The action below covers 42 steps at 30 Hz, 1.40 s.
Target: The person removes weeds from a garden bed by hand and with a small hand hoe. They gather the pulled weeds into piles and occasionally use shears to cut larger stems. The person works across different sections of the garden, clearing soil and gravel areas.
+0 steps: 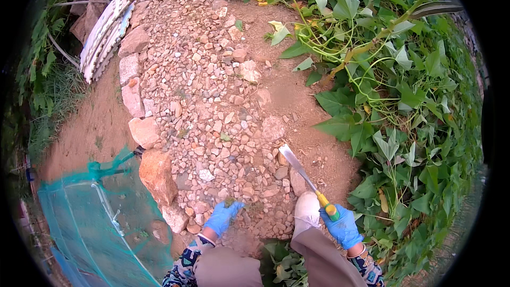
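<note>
My left hand [223, 217], in a blue disposable glove, is low over the gravel path [199, 127]. Between its fingertips is a small green clump of weed [229, 201]. My right hand [342, 226], gloved the same way, grips a hand weeder [305, 177] by its yellow and green handle. The narrow metal blade points up and to the left, its tip over the border of gravel and bare soil. Whether the tip touches the ground I cannot tell. Below the blade, my white shoe [306, 211] stands beside a flat stone.
Leafy vines [414, 99] spread along the right, with a thick stalk [370, 42] leaning across them. Large edging stones [157, 175] line the path's left side. Beyond them are green netting [99, 215] over a frame and stacked foam mats [105, 36].
</note>
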Each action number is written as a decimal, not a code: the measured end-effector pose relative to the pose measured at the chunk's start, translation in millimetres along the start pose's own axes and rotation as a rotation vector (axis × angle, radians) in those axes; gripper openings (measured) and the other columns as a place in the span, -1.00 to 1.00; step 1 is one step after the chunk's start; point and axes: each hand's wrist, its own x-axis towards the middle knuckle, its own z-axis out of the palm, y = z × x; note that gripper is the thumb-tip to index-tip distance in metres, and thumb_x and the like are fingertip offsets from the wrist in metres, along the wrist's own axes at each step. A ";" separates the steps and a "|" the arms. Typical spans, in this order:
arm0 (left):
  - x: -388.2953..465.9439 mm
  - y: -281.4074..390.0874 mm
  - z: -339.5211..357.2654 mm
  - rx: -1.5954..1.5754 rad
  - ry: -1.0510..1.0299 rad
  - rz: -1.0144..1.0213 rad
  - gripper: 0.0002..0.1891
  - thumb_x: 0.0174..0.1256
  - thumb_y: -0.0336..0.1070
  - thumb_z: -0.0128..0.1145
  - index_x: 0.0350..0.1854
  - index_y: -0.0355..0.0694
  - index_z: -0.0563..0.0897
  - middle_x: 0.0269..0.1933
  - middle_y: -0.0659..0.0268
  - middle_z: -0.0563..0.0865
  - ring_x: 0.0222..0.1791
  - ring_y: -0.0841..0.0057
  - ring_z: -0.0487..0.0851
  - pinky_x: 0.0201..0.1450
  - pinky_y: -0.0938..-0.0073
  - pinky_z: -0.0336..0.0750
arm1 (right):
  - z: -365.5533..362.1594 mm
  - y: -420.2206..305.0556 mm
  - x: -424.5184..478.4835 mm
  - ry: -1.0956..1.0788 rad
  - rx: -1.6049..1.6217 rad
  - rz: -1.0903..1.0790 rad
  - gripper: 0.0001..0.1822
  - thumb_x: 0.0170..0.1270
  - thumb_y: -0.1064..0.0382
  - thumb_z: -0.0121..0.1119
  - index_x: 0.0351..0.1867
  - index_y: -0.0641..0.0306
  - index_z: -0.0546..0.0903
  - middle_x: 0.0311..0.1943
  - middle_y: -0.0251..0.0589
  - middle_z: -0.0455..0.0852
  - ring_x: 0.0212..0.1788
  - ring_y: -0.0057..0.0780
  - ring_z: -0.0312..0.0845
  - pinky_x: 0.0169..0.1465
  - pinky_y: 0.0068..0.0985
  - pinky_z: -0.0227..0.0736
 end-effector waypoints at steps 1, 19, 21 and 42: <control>-5.3 19.0 -4.5 -0.096 0.100 0.031 -0.79 0.25 -0.22 0.06 -0.24 -0.26 0.60 -0.37 0.39 0.63 -0.47 0.64 0.50 -0.44 0.64 0.37 | 7.6 0.5 7.4 0.098 0.050 -0.012 -0.77 0.06 0.09 0.18 -0.47 0.22 0.57 -0.61 0.03 0.57 -0.53 0.01 0.50 -0.47 -0.28 0.39; -185.0 162.2 84.5 -0.725 0.615 -0.112 -0.73 0.39 -0.15 -0.16 -0.54 -0.04 0.36 -0.65 0.50 0.23 -0.71 0.70 0.15 -0.63 0.65 0.09 | -96.6 -32.3 15.9 -0.364 -0.686 -0.046 -0.70 0.06 0.01 0.10 -0.40 0.23 0.54 -0.62 -0.08 0.59 -0.55 -0.10 0.55 -0.49 -0.24 0.39; -203.4 152.7 81.0 -0.730 0.554 -0.055 -0.64 0.40 -0.15 -0.18 -0.66 -0.01 0.25 -0.70 0.51 0.19 -0.70 0.69 0.13 -0.63 0.64 0.06 | -94.6 -42.3 27.8 -0.452 -0.741 -0.104 -0.65 0.07 -0.01 0.12 -0.31 0.24 0.52 -0.60 -0.12 0.61 -0.52 -0.13 0.57 -0.49 -0.24 0.40; -435.3 237.3 112.3 -0.376 0.618 -0.023 -0.69 0.37 -0.02 -0.18 -0.47 -0.07 0.44 -0.61 0.52 0.37 -0.68 0.71 0.27 -0.68 0.64 0.18 | -131.9 -106.0 24.0 -0.404 -0.517 0.054 -0.56 0.14 -0.11 -0.04 -0.26 0.21 0.63 -0.27 0.08 0.63 -0.17 0.00 0.55 -0.15 -0.20 0.44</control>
